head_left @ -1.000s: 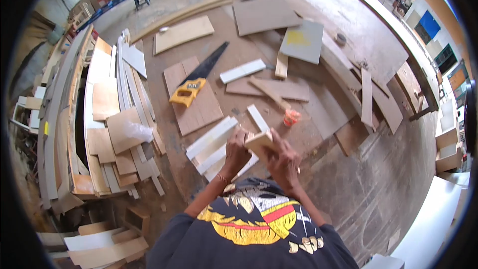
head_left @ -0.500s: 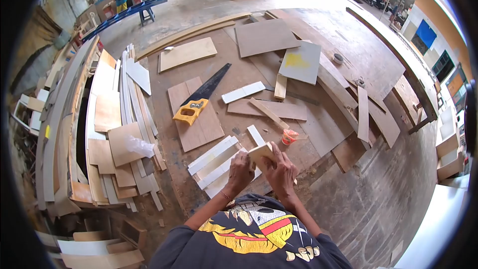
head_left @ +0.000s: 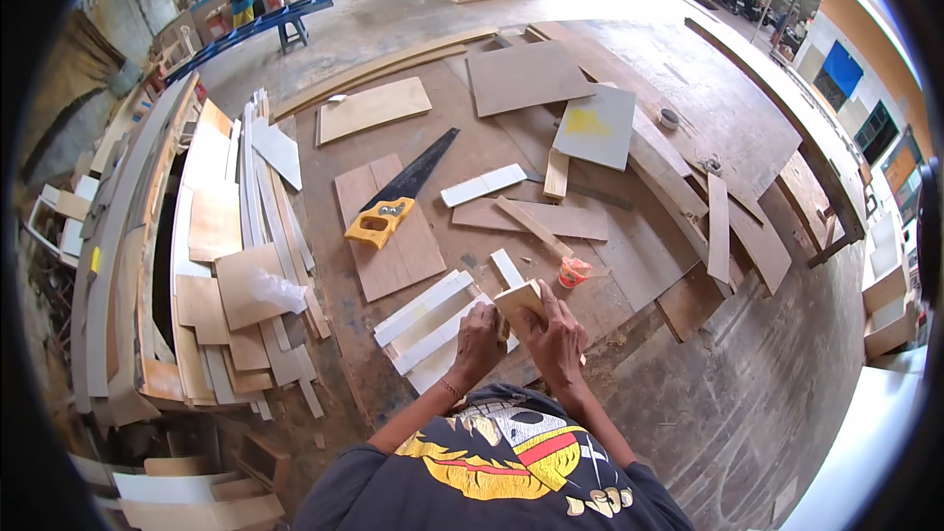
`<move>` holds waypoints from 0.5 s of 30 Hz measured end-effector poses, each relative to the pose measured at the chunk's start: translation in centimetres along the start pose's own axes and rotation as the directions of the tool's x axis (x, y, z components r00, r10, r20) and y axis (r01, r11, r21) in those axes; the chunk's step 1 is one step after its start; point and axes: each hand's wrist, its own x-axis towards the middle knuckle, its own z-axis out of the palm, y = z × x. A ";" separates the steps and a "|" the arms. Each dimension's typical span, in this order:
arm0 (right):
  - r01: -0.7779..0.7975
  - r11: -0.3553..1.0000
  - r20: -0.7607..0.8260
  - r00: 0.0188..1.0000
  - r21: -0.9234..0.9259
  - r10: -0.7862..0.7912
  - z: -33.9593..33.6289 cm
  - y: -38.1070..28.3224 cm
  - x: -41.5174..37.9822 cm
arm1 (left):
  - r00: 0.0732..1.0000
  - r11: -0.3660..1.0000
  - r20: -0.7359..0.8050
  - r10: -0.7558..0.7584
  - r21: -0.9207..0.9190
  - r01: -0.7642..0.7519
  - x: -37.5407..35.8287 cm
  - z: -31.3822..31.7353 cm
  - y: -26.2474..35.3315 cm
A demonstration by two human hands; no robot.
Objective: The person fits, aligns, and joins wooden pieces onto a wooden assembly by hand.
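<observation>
My right hand (head_left: 554,344) grips a small pale wooden block (head_left: 516,303) close to my body, with the fingers along its right side. Curled beside the block's left edge is my left hand (head_left: 480,342); whatever its fingers close on is hidden. Just left of that hand lie white-faced wooden strips (head_left: 425,301) in a row. A short white strip (head_left: 507,268) shows beyond the block. An orange-red plastic cup (head_left: 571,273) stands past my right hand, at the end of a thin wooden stick (head_left: 532,227).
A handsaw (head_left: 405,192) with a yellow handle rests on a brown board (head_left: 386,270). Farther off lie a brown panel (head_left: 526,77) and a white panel (head_left: 597,128) with a yellow patch. Stacked offcuts (head_left: 211,221) fill the left side. A person (head_left: 238,0) stands far back.
My left hand has shifted slightly down and right along the block's left edge. My right hand keeps its grip on the block. The whole view has tilted very slightly.
</observation>
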 end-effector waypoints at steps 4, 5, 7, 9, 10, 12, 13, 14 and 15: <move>0.116 0.993 -0.012 0.993 0.034 -0.116 0.0 -0.1 -1.0 | 1.000 0.999 -0.001 -0.027 0.033 0.027 0.0 -0.1 -0.9; 0.120 0.993 0.002 0.993 0.021 -0.120 0.0 -0.3 -1.1 | 1.000 0.998 0.012 -0.013 0.054 0.012 0.3 -0.2 -1.2; 0.119 0.993 0.022 0.993 0.005 -0.119 0.0 -0.3 -0.9 | 1.000 0.999 0.015 -0.026 -0.026 0.027 0.3 0.0 -1.0; 0.009 0.998 -0.008 1.000 -0.066 -0.010 0.3 0.3 0.5 | 1.000 0.986 0.018 0.009 -0.170 -0.006 0.1 0.1 -0.6; 0.000 0.998 -0.001 1.000 -0.070 0.000 0.3 0.8 1.2 | 1.000 0.985 0.029 0.003 -0.174 0.002 0.4 -0.3 0.1; -0.039 0.991 -0.156 0.986 0.125 0.059 0.1 1.9 2.1 | 0.993 0.942 0.040 0.109 -0.324 -0.090 1.0 -1.3 1.4; -0.055 0.991 -0.134 0.988 0.119 0.071 -0.1 2.4 2.3 | 0.992 0.837 0.125 -0.026 -0.540 0.090 1.2 -1.5 1.4; -0.107 0.976 -0.123 0.984 0.189 0.132 -0.2 3.0 2.5 | 0.963 0.660 0.230 -0.137 -0.704 0.262 1.6 -1.6 1.2; -0.159 0.953 -0.110 0.975 0.256 0.192 -0.1 3.4 2.4 | 0.926 0.433 0.336 -0.169 -0.819 0.376 2.1 -1.8 0.8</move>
